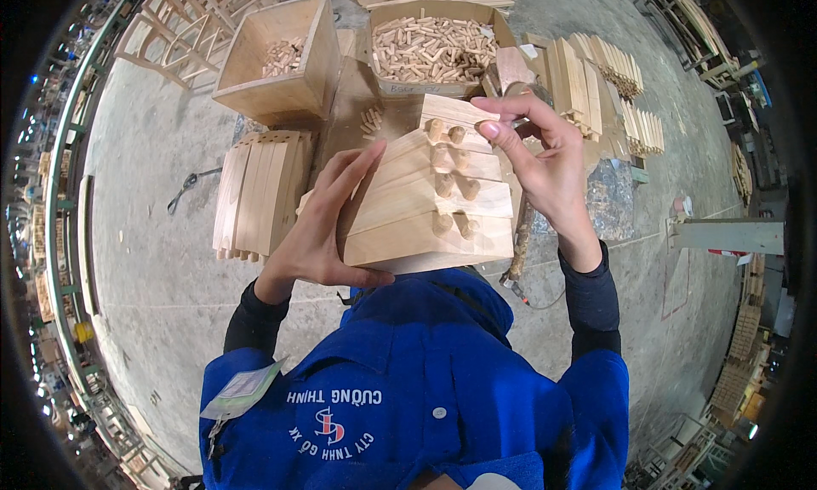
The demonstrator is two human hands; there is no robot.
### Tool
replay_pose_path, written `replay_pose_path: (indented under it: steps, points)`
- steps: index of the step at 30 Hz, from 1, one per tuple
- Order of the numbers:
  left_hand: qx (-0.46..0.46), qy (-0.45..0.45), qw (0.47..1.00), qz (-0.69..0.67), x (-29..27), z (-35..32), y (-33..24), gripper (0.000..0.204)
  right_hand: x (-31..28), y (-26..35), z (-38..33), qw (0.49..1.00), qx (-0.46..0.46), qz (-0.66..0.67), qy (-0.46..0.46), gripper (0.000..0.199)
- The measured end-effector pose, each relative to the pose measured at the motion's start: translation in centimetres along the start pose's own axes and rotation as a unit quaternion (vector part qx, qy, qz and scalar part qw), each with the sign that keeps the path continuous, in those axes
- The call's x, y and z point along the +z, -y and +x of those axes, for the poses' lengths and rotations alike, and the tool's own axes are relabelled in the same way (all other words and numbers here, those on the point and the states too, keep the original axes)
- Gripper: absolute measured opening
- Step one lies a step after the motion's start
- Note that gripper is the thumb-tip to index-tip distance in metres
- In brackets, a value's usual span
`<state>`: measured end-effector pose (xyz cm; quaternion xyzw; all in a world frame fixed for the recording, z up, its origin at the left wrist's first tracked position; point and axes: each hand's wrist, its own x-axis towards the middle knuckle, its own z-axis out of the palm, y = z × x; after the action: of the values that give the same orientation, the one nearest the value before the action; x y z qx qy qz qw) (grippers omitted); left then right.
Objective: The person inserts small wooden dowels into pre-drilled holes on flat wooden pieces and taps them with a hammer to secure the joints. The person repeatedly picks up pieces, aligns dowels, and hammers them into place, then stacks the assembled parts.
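Observation:
A row of pale wooden blocks (400, 196) lies side by side in front of my chest, tilted in my hands. Pairs of short wooden dowels (457, 185) stick up from their faces near the right ends. My left hand (319, 222) is wrapped round the left side of the row, thumb along the nearest block and fingers over the far edge. At the far right corner, my right hand (545, 154) pinches the edge of the farthest block between thumb and forefinger. Its other fingers are curled and partly hidden.
A cardboard box (385, 88) full of dowels stands beyond the blocks, beside a wooden box (272, 104) holding fewer. Loose dowels (371, 121) lie between. Stacked wooden pieces stand at left (259, 188) and right (577, 85). A hose (517, 264) hangs near my right side.

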<state>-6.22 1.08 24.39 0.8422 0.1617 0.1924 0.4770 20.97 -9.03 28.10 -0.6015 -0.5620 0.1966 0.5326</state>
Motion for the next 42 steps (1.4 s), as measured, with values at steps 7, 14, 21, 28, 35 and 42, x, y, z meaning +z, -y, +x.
replay_pose_path:
  steps: [7,14,21,28,35,42]
  points:
    - [0.023,0.004,0.999,0.031,-0.1,0.3,-0.1,0.135,-0.4,0.1,0.0,1.000,-0.026,-0.002,-0.013,0.019]
    - [0.051,0.005,0.997,0.051,-0.5,0.9,-0.5,0.134,-0.8,3.8,-0.9,0.999,0.031,-0.005,0.009,0.021]
    - [0.050,0.013,0.999,-0.002,-0.3,1.4,-0.8,0.133,-1.2,3.9,-0.9,0.999,0.011,-0.036,0.004,0.024]
    - [0.047,0.010,0.999,-0.011,-0.1,1.4,-0.7,0.134,-1.4,3.6,-0.8,0.999,0.005,-0.043,0.009,0.024]
    - [0.037,0.011,0.999,-0.013,0.1,1.6,-0.9,0.134,-1.6,3.3,-1.1,0.999,0.021,-0.038,-0.017,0.022]
    - [0.030,0.005,0.999,-0.041,-0.3,2.0,-0.5,0.132,-2.2,4.3,-1.4,1.000,-0.009,-0.004,-0.029,0.019]
